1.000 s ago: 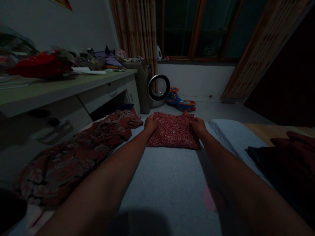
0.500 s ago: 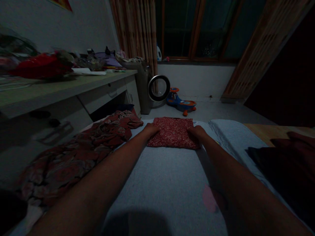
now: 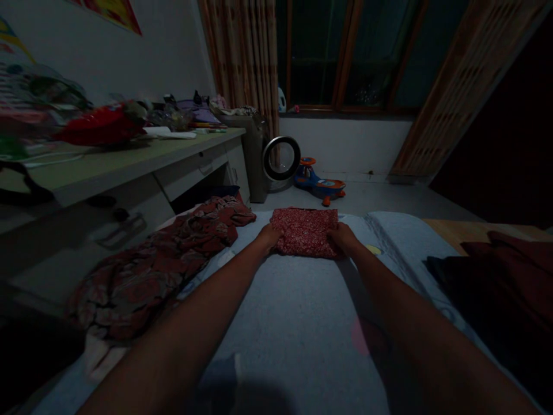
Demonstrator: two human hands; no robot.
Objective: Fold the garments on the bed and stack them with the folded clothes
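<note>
left hand (image 3: pixel 268 236), right hand (image 3: pixel 341 237), folded red cloth (image 3: pixel 305 230), no writing legible

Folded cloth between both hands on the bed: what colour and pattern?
Red folded cloth with a fine pale speckled print, seen best in the head view.

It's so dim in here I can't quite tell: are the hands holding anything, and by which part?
Both hold the folded red cloth on the bed: the left hand at its near left corner, the right hand at its near right corner.
</note>
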